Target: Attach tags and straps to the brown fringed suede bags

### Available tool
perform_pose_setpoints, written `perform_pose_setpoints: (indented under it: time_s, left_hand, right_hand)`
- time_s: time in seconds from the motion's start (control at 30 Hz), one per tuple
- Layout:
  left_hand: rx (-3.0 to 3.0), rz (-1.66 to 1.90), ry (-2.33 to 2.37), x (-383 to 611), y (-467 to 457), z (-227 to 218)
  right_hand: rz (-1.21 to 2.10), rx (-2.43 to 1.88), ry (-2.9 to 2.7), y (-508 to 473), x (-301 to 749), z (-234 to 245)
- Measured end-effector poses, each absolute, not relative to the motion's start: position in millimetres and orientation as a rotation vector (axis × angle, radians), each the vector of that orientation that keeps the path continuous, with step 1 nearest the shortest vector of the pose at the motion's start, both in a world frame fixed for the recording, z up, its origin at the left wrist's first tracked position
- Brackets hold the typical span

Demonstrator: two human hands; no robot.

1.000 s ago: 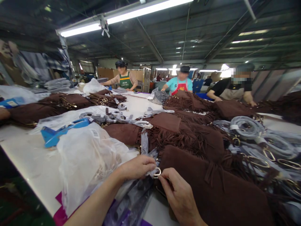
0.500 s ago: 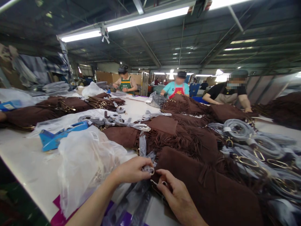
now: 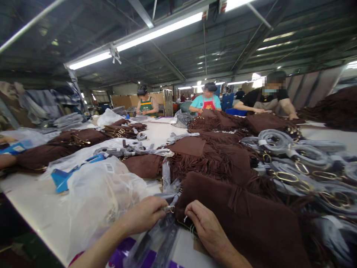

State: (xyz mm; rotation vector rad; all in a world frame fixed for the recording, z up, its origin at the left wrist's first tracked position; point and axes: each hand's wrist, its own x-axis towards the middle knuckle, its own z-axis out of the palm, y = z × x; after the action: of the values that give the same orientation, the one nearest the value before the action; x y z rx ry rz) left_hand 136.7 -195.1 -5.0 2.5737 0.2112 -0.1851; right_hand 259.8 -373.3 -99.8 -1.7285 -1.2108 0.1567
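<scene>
My left hand (image 3: 147, 214) is closed on a metal clasp (image 3: 170, 209), which sits at the near left corner of a dark brown suede bag (image 3: 240, 216). Just right of it, my right hand (image 3: 205, 227) pinches the end of a thin white string (image 3: 185, 219) at the bag's left edge. A small gap separates the two hands. Under and beside them lies a plastic-wrapped strap (image 3: 167, 238), partly hidden by my left hand. The bag lies flat, with a fringe tassel on its upper side.
Left of my hands stand a bulging clear plastic bag (image 3: 103, 201) and a blue tape dispenser (image 3: 63, 178). More fringed brown bags (image 3: 192, 147) lie ahead. Wrapped straps with gold rings (image 3: 290, 175) pile up at right. Several co-workers stand across the table, and someone's hand (image 3: 7, 160) shows at far left.
My left hand has moved slightly left and down with the clasp, away from my right hand. My right hand's fingers have drawn together on the white string. The view has shifted a little.
</scene>
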Motion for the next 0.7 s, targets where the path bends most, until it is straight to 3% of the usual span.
perform_pose_setpoints:
  time_s: [0.47,0.7]
  left_hand:
    - [2.426,-0.129,0.365,150,-198,-16]
    - [1.985,-0.279,0.535,151,-198,-19]
  right_hand:
    - [0.405,-1.52,-0.846,-370,260,-81]
    - [0.277,-1.545,-0.779,-363,253,-74]
